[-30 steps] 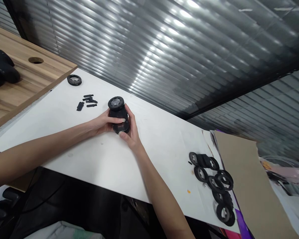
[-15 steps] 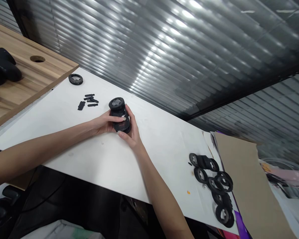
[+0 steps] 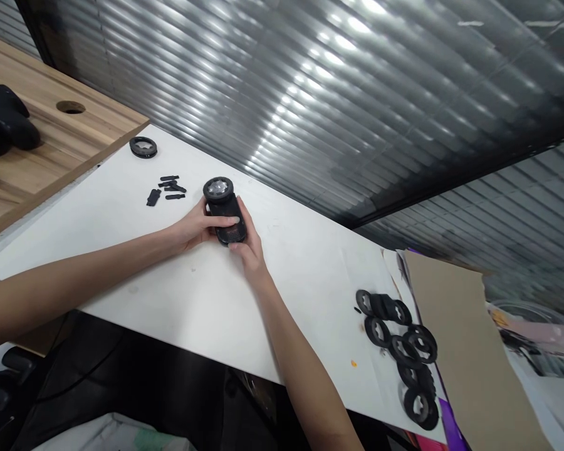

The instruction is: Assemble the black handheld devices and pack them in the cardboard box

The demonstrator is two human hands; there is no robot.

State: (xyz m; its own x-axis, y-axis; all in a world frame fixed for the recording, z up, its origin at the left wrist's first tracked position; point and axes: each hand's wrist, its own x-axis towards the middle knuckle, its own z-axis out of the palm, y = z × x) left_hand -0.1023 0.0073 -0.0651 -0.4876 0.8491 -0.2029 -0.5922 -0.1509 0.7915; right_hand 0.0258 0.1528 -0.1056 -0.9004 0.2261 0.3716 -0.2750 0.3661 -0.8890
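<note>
A black cylindrical device [image 3: 226, 216] with a round, shiny mesh top is held between both hands above the white table [image 3: 188, 300]. My left hand [image 3: 197, 225] grips its left side, the thumb lying across the front. Fingers of my right hand [image 3: 251, 244] wrap its right side, with the thumb near the bottom end. Several small flat black pieces [image 3: 171, 186] lie to the left of the device. Farther back at the left rests a black ring [image 3: 143, 148]. The finger parts behind the device are hidden.
Several black rings and round parts [image 3: 407, 351] lie at the table's right side, beside a brown cardboard sheet [image 3: 474, 338]. A wooden surface [image 3: 94, 119] with a black object [image 3: 9, 116] borders the table at the left. Corrugated metal [image 3: 282, 94] stands behind.
The device has tilted slightly and moved up a little in my hands, its mesh top catching more light. My right thumb has shifted slightly to the right along its lower end.
</note>
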